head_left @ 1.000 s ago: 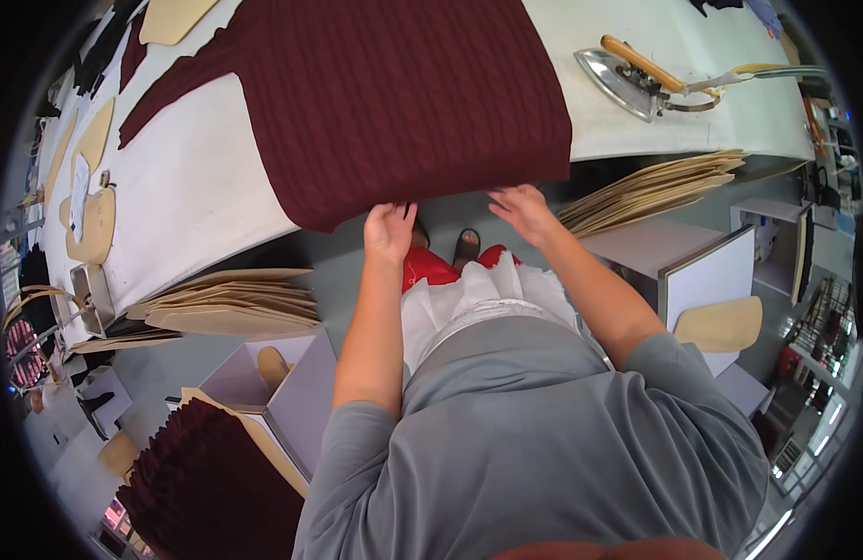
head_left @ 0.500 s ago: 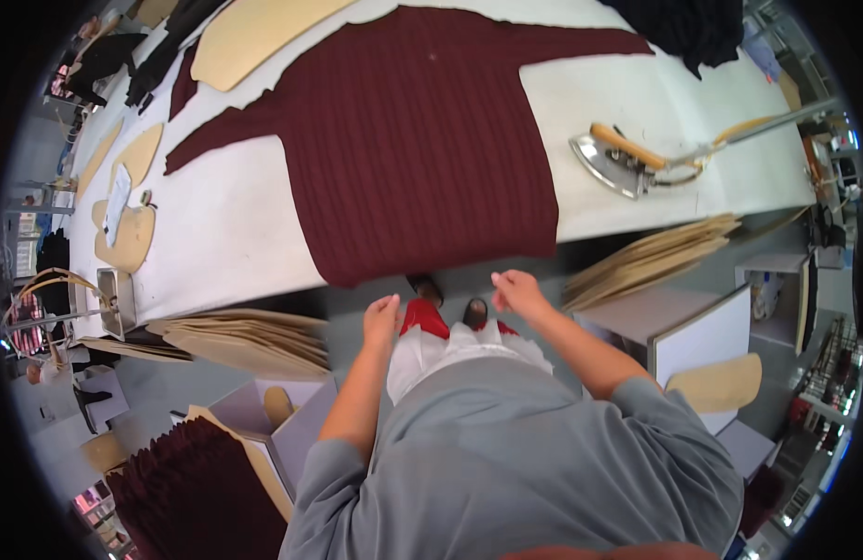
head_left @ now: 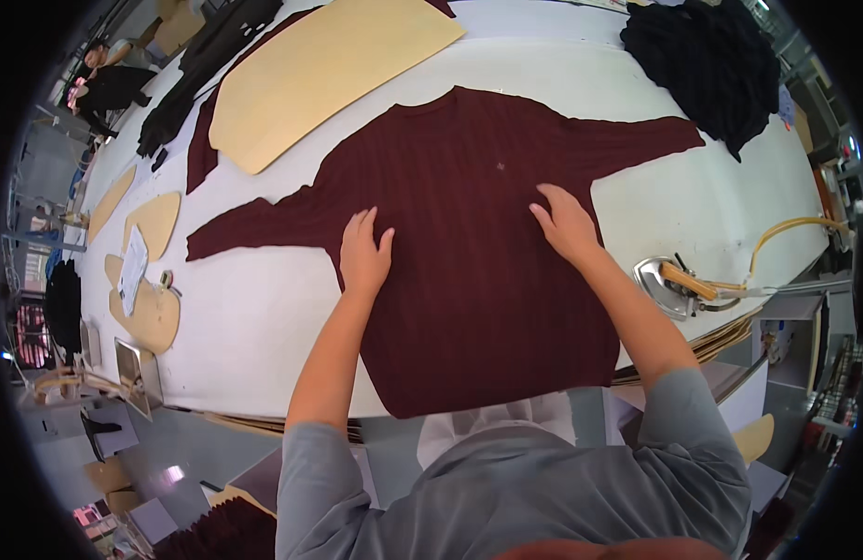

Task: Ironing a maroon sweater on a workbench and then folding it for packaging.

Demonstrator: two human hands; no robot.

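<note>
A dark maroon ribbed sweater (head_left: 478, 299) lies spread out flat on the white table (head_left: 254, 327), neckline at the far side and both sleeves out sideways. Its hem hangs at the table's near edge. Over the left side of its chest is my left hand (head_left: 364, 252), fingers apart and holding nothing. My right hand (head_left: 567, 224) is over the right side, just below a small light mark on the chest, its fingers also apart. Whether either palm presses on the knit, I cannot tell.
An iron (head_left: 667, 287) with a wooden handle and a hose stands on the right. Beyond the sweater lies a large tan board (head_left: 329, 79) on more maroon cloth. A dark garment heap (head_left: 702, 70) is at the far right. Small boards (head_left: 152, 313) lie left; another person (head_left: 114, 75) is far left.
Both hands have moved forward from beside my body at the table's edge to over the sweater's chest, their fingers opening out. My view has shifted, bringing the sweater lower in the picture.
</note>
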